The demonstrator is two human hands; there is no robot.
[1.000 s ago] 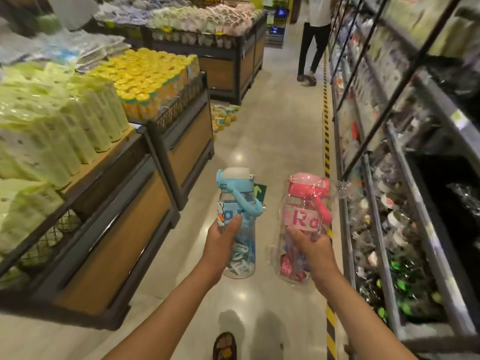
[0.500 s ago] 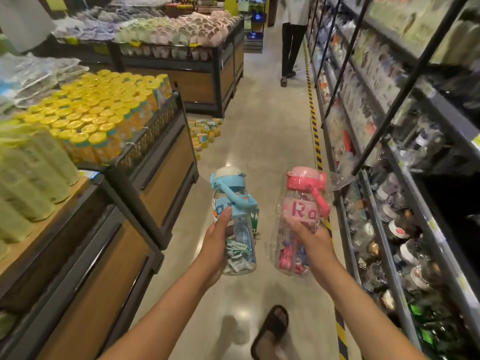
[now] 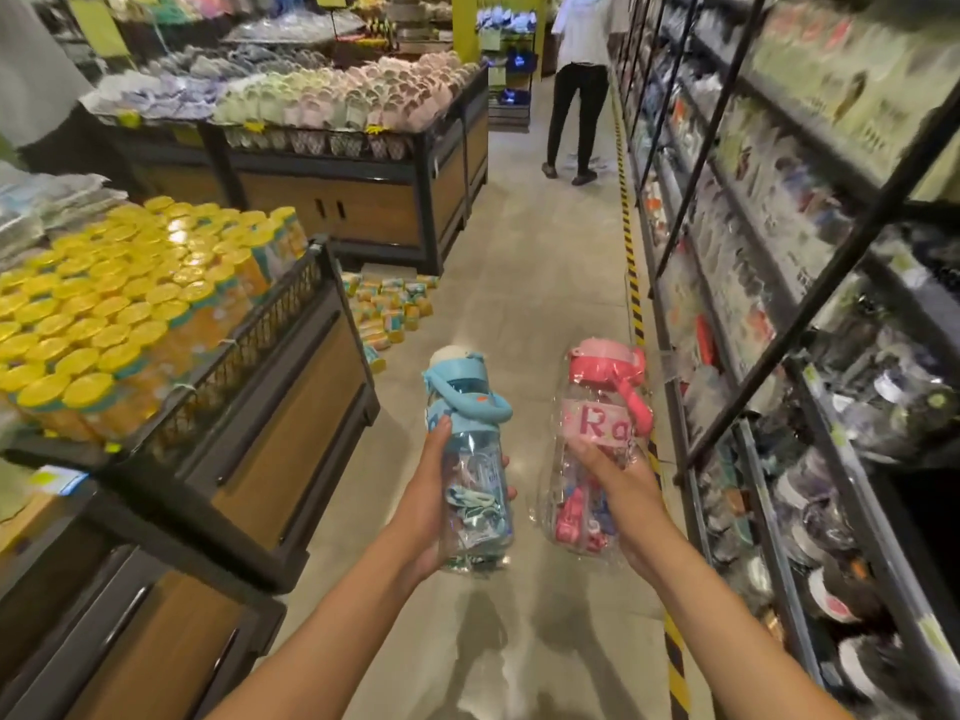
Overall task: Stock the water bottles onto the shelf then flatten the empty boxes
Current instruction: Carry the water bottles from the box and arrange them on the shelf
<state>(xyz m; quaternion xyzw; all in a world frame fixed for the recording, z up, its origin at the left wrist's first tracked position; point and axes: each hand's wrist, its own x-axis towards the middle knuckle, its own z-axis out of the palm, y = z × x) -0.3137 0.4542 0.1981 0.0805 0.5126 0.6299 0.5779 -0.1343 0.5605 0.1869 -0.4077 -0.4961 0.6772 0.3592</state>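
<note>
My left hand (image 3: pixel 426 504) grips a clear water bottle with a blue lid and strap (image 3: pixel 470 449), held upright over the aisle floor. My right hand (image 3: pixel 626 498) grips a clear bottle with a pink lid and a pink label (image 3: pixel 597 439), wrapped in clear plastic, to the right of the blue one. Both bottles hold small packed items inside. The long dark metal shelf (image 3: pixel 769 537) runs along my right, its tiers full of wrapped bottles and goods.
Display bins stand on my left: one with yellow-lidded bottles (image 3: pixel 135 314), one further back with pastel goods (image 3: pixel 332 101). Small packs (image 3: pixel 389 309) lie on the floor beside them. A person (image 3: pixel 579 85) stands far down the aisle. Yellow-black tape (image 3: pixel 631 262) edges the shelf.
I have walked forward along the aisle: the left bins and the person ahead are nearer. Both bottles stay in my hands at the same height.
</note>
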